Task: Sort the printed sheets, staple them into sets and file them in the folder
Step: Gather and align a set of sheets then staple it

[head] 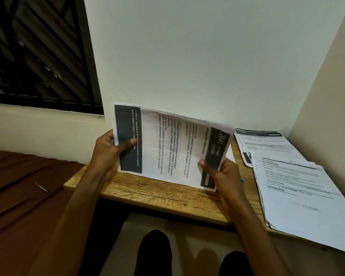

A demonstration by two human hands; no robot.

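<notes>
I hold a set of printed sheets (167, 144) upright on its long edge on the wooden desk (147, 192), turned sideways so the dark header "2641" is at the right. My left hand (110, 148) grips the left end with the thumb across the dark footer band. My right hand (219, 170) pinches the right end near the header. More printed sheets (299, 188) lie in a loose pile on the right side of the desk, with other pages (261, 142) behind them. No stapler or folder is in view.
A pale wall stands right behind the desk and closes in on the right. A dark barred window (38, 50) is at the upper left. A brown bedspread (24, 196) with a small metal item (40, 186) lies left of the desk. My knees show below the desk edge.
</notes>
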